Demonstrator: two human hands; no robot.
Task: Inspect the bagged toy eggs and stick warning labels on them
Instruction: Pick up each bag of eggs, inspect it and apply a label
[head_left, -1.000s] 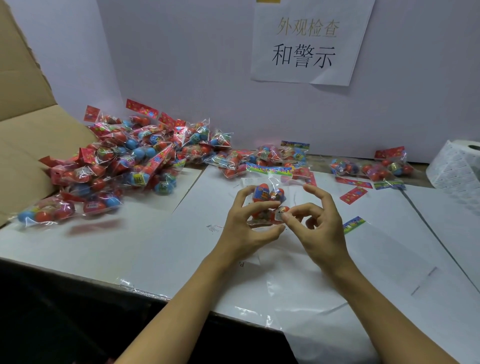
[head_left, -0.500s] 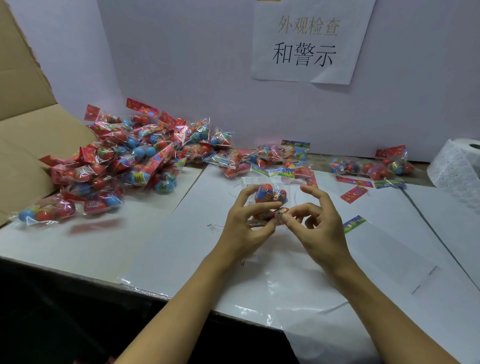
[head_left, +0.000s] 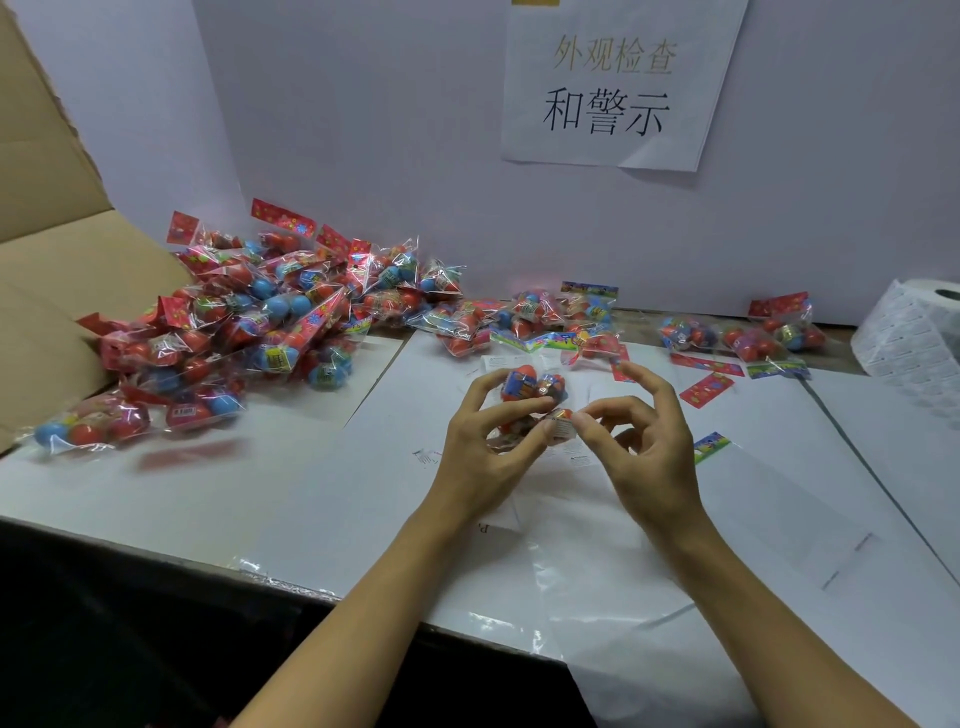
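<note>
Hands have hardly moved since a moment ago. Your left hand (head_left: 483, 452) still grips the bag of eggs (head_left: 530, 400) just above the worktop (head_left: 208, 493). Your right hand (head_left: 644, 457) pinches the label (head_left: 562, 427) onto it, so sticking is nearly done.

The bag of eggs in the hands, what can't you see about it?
Head view only:
- The bag of eggs: its lower part is hidden behind the left hand.
- The small label at the right hand fingertips: print too small to read.
- The label roll: cut off by the right edge.
</note>
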